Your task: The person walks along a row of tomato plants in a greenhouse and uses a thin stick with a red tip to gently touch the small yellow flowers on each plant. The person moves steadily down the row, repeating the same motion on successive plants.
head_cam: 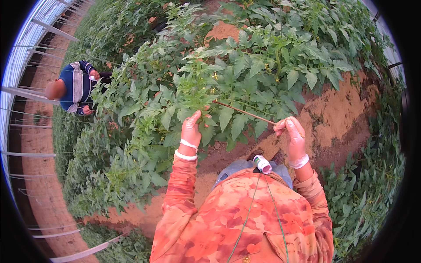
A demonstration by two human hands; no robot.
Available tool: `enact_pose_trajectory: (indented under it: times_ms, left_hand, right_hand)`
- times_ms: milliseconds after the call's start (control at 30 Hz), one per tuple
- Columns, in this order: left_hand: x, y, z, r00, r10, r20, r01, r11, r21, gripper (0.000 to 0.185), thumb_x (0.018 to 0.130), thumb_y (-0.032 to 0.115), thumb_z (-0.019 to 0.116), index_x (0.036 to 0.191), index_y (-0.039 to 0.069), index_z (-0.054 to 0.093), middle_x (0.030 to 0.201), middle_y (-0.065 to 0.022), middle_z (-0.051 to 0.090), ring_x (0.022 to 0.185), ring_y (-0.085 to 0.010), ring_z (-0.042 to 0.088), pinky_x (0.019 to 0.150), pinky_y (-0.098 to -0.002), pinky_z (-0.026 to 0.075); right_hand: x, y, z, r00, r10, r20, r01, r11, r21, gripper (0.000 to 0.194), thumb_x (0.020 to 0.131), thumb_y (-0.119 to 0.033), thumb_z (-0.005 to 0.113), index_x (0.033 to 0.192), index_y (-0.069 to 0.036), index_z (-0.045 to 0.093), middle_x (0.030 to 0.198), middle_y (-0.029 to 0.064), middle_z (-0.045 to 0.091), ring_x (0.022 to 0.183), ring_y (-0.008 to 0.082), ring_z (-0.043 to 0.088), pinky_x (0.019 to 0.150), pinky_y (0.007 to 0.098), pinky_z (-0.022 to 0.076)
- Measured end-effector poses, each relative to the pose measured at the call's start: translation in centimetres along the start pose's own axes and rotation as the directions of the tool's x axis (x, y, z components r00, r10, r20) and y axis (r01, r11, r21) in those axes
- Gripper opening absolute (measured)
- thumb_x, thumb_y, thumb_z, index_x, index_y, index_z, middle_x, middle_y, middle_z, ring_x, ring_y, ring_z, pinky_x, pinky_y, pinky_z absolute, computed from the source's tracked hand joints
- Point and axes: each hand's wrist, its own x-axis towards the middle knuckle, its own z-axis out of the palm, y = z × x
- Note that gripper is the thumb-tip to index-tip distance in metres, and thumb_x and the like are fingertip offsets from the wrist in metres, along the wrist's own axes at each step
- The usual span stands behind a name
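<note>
My left hand [191, 129], in a thin clear glove, is at a leafy tomato plant [197, 93]; leaves cover part of its fingers, so its grip cannot be made out. Pinched between the fingers of my right hand [292, 133], also in a clear glove, is a thin brown stick [245, 112]. Its dark reddish tip lies close to small yellow tomato flowers [213, 90], just right of my left fingers. An open small white bottle [262, 164] with a pinkish rim hangs at my waist from a green cord [246, 217] around my neck.
Dense tomato rows [138, 92] spread ahead and left, with another row [365, 194] at right. Bare soil [342, 108] runs between them. A person in a striped sweater [77, 86] stands among plants at upper left, holding a small container. Greenhouse bars [29, 93] line the left edge.
</note>
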Motion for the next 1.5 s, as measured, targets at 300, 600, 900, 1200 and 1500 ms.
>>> enact_pose_trajectory:
  times_ms: [300, 600, 900, 1200, 1500]
  left_hand:
    - [0.8, -0.7, -1.1, 0.976, 0.113, -0.188, -0.042, 0.937, 0.346, 0.033, 0.088, 0.023, 0.067, 0.107, -0.004, 0.062, 0.099, -0.0082, 0.069, 0.082, -0.0144, 0.063, 0.072, -0.0263, 0.049]
    - [6.6, 3.2, -4.2, 0.981, 0.103, -0.163, -0.091, 0.993, 0.077, 0.039, 0.092, 0.015, 0.057, 0.128, 0.001, 0.051, 0.103, -0.0048, 0.06, 0.082, -0.0177, 0.062, 0.075, -0.0342, 0.048]
    - [9.1, 4.5, -0.9, 0.991, -0.098, 0.096, 0.083, 0.985, 0.154, 0.034, 0.087, 0.024, 0.067, 0.117, 0.011, 0.058, 0.103, -0.0023, 0.065, 0.075, -0.0147, 0.063, 0.063, -0.0304, 0.046]
    - [7.9, 4.1, 0.9, 0.997, -0.063, 0.046, 0.044, 0.938, 0.343, 0.042, 0.075, 0.013, 0.074, 0.114, 0.011, 0.059, 0.103, -0.0016, 0.07, 0.087, -0.0102, 0.062, 0.071, -0.0288, 0.041]
    - [7.2, 4.3, 0.1, 0.993, -0.061, -0.105, 0.093, 0.936, 0.339, 0.036, 0.074, 0.036, 0.077, 0.1, 0.014, 0.065, 0.095, 0.0008, 0.067, 0.087, -0.011, 0.059, 0.065, -0.0311, 0.043]
  right_hand:
    - [-3.4, -2.4, -1.9, 0.992, -0.047, -0.121, 0.047, 0.999, -0.005, 0.029, 0.099, -0.021, 0.043, 0.083, -0.001, 0.055, 0.082, 0.0094, 0.06, 0.073, 0.0158, 0.054, 0.072, 0.0289, 0.0446]
    - [-8.9, -7.9, -7.7, 0.894, -0.217, -0.392, 0.245, 0.969, 0.021, 0.037, 0.101, -0.029, 0.043, 0.073, -0.004, 0.046, 0.07, 0.0069, 0.046, 0.065, 0.0162, 0.046, 0.059, 0.0277, 0.0393]
    - [-11.6, -10.7, -7.3, 0.833, -0.3, -0.464, 0.271, 0.954, -0.129, 0.037, 0.101, -0.028, 0.041, 0.072, -0.005, 0.043, 0.067, 0.0065, 0.045, 0.06, 0.0149, 0.044, 0.056, 0.0275, 0.0369]
    - [-11.5, -10.9, -6.1, 0.82, -0.335, -0.464, 0.286, 0.942, -0.175, 0.036, 0.103, -0.028, 0.038, 0.074, -0.006, 0.041, 0.069, 0.0048, 0.044, 0.062, 0.015, 0.044, 0.056, 0.0265, 0.0363]
    - [-11.7, -12.4, -5.7, 0.829, -0.405, -0.385, 0.366, 0.914, -0.175, 0.04, 0.103, -0.031, 0.037, 0.073, -0.006, 0.039, 0.066, 0.0043, 0.042, 0.061, 0.0139, 0.042, 0.051, 0.0253, 0.0347]
